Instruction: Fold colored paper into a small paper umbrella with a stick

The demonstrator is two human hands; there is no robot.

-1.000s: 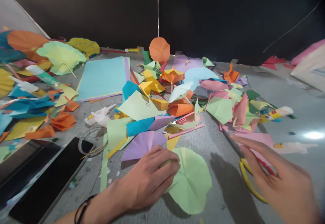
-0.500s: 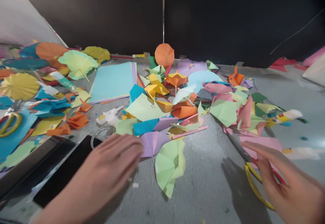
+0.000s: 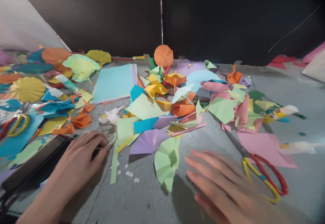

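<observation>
My left hand [image 3: 86, 159] is closed at the left, with the dark edge of a black phone [image 3: 95, 153] showing between thumb and fingers. Most of the phone is hidden by the hand. A white cable [image 3: 113, 140] runs by the fingertips. My right hand [image 3: 218, 180], smeared by motion, hovers with fingers spread and holds nothing. Just left of it lies a pleated light-green paper piece [image 3: 167, 164], near a purple paper fan [image 3: 149, 142]. Scissors with red and yellow handles [image 3: 264, 175] rest to the right of my right hand, partly on a pink sheet [image 3: 266, 146].
Folded paper scraps [image 3: 162, 107] heap across the middle. Behind them are a stack of coloured sheets [image 3: 114, 81] and an orange paper umbrella [image 3: 164, 56]. Glue bottles [image 3: 297, 147] and a glue stick [image 3: 281, 114] lie right. A second pair of scissors [image 3: 19, 125] and a dark box-like object [image 3: 38, 161] are left.
My left hand moved left and closed on the phone, uncovering a green strip. My right hand left the scissors and moved left. The purple fan now lies further left.
</observation>
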